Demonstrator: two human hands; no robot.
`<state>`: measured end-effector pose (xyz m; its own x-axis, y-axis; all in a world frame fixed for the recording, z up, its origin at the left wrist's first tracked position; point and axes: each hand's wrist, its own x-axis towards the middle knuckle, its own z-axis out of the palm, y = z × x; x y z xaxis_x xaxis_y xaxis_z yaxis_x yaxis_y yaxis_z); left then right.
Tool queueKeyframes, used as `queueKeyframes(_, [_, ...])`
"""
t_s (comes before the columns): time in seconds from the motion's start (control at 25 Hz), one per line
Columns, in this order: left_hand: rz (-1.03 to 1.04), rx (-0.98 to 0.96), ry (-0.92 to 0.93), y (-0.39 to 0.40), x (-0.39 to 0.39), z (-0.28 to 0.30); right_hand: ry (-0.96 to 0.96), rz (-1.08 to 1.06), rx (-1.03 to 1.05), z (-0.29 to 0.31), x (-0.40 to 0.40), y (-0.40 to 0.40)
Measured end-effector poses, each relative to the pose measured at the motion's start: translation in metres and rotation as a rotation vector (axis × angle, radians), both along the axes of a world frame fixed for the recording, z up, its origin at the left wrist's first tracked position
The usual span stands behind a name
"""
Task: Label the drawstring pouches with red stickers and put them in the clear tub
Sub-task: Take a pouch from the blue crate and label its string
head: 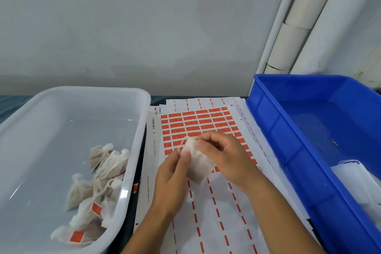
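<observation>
Left of the hands, a smooth translucent clear tub (pixel 132 150) holds a heap of crumpled, papery pouches (pixel 99 187), some bearing red stickers (pixel 96 208). Between both hands, a soft white pouch (pixel 199 164) hangs above the flat sticker sheet (pixel 198 123); the left hand (pixel 172 179) pinches its side, the right hand (pixel 224 156) pinches its gathered neck. Right of them stands a rigid blue crate (pixel 309 146).

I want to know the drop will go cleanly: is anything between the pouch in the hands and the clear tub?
Nothing visible blocks it. The pouch, held by the left hand and right hand above the sticker sheet, only has to clear the near wall of the open clear tub beside it.
</observation>
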<state>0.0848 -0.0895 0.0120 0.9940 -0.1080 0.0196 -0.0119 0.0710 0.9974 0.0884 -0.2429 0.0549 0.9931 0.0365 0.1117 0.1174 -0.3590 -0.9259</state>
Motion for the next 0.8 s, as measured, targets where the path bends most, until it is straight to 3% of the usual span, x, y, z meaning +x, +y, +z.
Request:
queueKeyframes(0.44, [-0.091, 0.427, -0.134, -0.003, -0.002, -0.015, 0.012, -0.076, 0.000, -0.039, -0.020, -0.016])
queueKeyframes(0.8, [-0.147, 0.620, -0.295, 0.002, -0.003, -0.015, 0.034, -0.083, 0.105, -0.044, -0.022, -0.027])
